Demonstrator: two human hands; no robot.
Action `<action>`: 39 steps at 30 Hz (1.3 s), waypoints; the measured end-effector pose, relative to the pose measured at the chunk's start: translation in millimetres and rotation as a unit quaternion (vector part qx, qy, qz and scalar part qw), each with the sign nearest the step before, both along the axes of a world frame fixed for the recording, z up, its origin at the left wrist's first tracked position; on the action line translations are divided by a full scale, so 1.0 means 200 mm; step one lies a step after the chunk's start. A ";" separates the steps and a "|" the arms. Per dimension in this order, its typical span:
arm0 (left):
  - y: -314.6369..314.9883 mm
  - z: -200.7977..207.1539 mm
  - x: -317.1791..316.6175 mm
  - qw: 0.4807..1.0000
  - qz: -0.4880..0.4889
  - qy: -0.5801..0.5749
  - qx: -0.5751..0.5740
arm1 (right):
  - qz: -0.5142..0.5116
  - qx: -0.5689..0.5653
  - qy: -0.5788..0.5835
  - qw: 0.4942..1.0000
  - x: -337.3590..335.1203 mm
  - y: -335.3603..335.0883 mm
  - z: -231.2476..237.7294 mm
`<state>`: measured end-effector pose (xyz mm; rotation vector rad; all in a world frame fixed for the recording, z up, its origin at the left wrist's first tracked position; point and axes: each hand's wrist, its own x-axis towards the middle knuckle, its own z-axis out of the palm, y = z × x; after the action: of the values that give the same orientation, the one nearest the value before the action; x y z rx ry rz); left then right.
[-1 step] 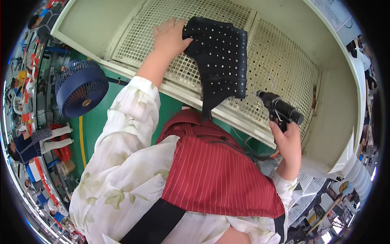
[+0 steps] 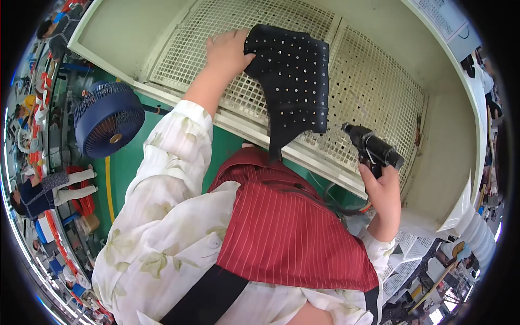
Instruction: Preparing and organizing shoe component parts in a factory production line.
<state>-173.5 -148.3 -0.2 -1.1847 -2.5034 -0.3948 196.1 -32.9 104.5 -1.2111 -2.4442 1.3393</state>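
A black sheet piece (image 2: pixel 290 76), flat and curved in outline, is dotted with rows of small pale round spots, holes or studs I cannot tell. It lies over the grid, and its narrow tail hangs past the booth's front edge. At its upper left edge is my left hand (image 2: pixel 228 53), thumb on the piece and fingers fanned along its side; what the fingertips grip is partly hidden. My right hand (image 2: pixel 383 189) is wrapped round the handle of a black spray gun (image 2: pixel 374 145). The gun's nozzle points left toward the piece, apart from it.
A pale booth (image 2: pixel 130 43) with side walls surrounds the stained grid floor (image 2: pixel 374 81). To the left stands a blue fan (image 2: pixel 105 119) near the green floor (image 2: pixel 135 162). A hose (image 2: pixel 346 207) runs below my right hand. A person (image 2: pixel 51 187) is farther left.
Almost nothing differs. The black piece and my left hand have shifted very slightly; the spray gun stays at nearly the same spot.
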 end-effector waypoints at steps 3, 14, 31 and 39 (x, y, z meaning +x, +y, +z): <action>0.01 -0.02 -0.04 0.977 0.013 -0.151 -0.147 | -0.004 0.010 -0.031 0.999 0.01 -0.01 0.03; -0.10 0.01 0.04 0.990 -0.052 -0.128 0.001 | -0.059 -0.008 -0.012 0.998 0.04 0.00 -0.06; 0.25 0.32 0.05 0.964 -0.111 -0.174 0.168 | -0.006 0.021 0.042 0.999 -0.18 -0.06 -0.05; 0.33 0.33 0.02 0.962 -0.176 -0.099 0.182 | 0.022 -0.055 0.010 0.998 -0.19 -0.11 0.02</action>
<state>-169.5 -82.2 65.6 -1.4875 -2.2295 -1.0625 157.8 -54.8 108.6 -1.1678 -2.4270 1.5092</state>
